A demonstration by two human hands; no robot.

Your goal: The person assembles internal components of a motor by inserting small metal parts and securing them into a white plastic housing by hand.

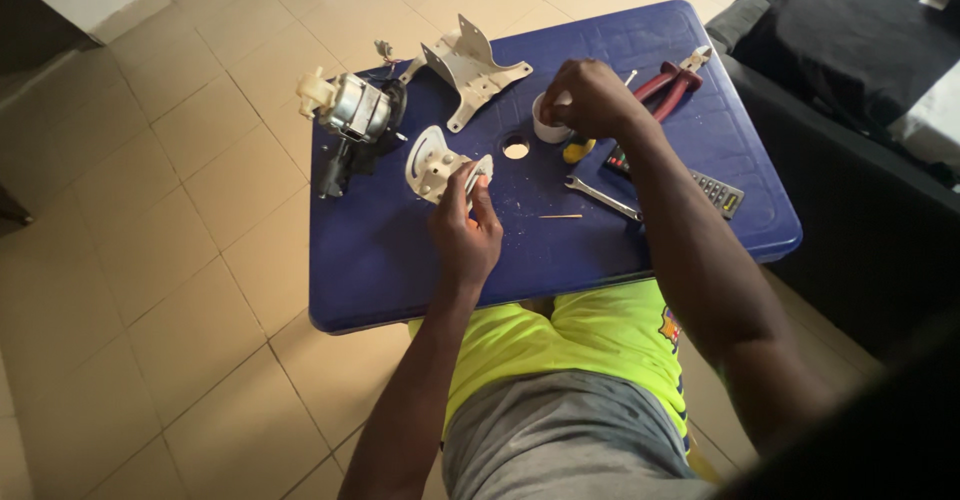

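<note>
Fingers, left hand (466, 228): closed round the edge of a pale metal bracket (435, 163), tilting it up off the blue bench (400, 270).
Fingers, right hand (592, 98): curled down, tips at a small white cup (548, 120); whether they grip anything, I cannot tell.
Left of bracket: a motor (352, 110) at the bench edge.
Behind bracket: a larger grey metal frame (470, 68).
Right of bracket: a round hole (516, 148), a spanner (601, 197), red-handled pliers (672, 84).
</note>
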